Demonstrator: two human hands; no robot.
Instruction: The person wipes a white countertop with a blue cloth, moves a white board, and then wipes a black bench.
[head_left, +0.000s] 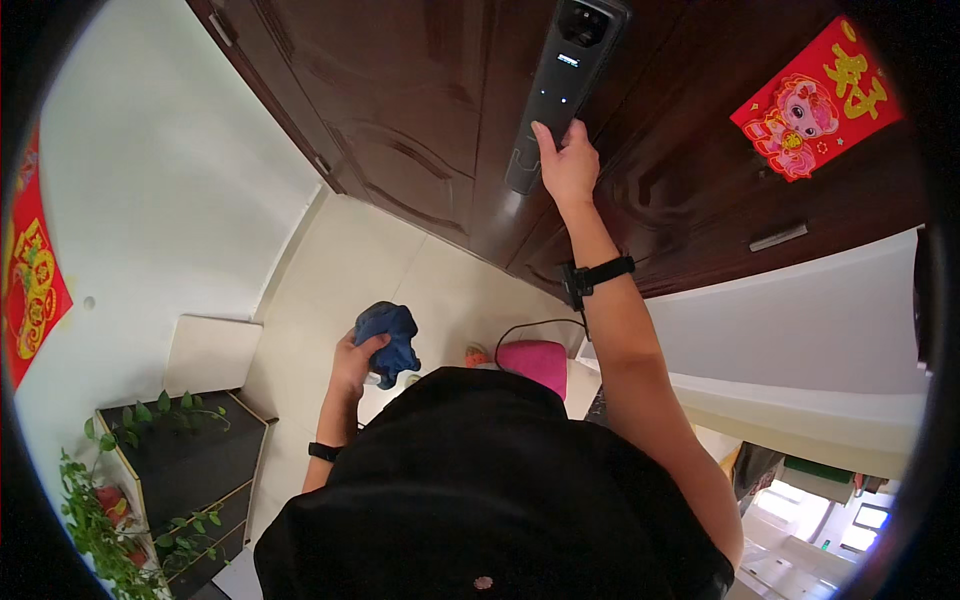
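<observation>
My right hand (571, 171) grips the lower part of a long black electronic door lock (559, 79). Its thumb lies on the front face while the fingers curl round the right edge, where they are partly hidden. Small lights and a little lit display glow on the lock, above my thumb. The lock is mounted on a dark brown panelled door (412, 90), which looks closed. Lower left, over the pale tiled floor (375, 240), my left hand (351, 364) holds a crumpled blue cloth (397, 341) with the thumb pressed across it.
A red decoration (795, 112) is stuck on the door's right part. At left, a dark tiered stand (195, 450) carries trailing green plants (97, 510) beside a white wall (172, 165). A pink mat or cushion (534, 364) lies near my feet. A black cable (525, 326) runs from my right wrist strap.
</observation>
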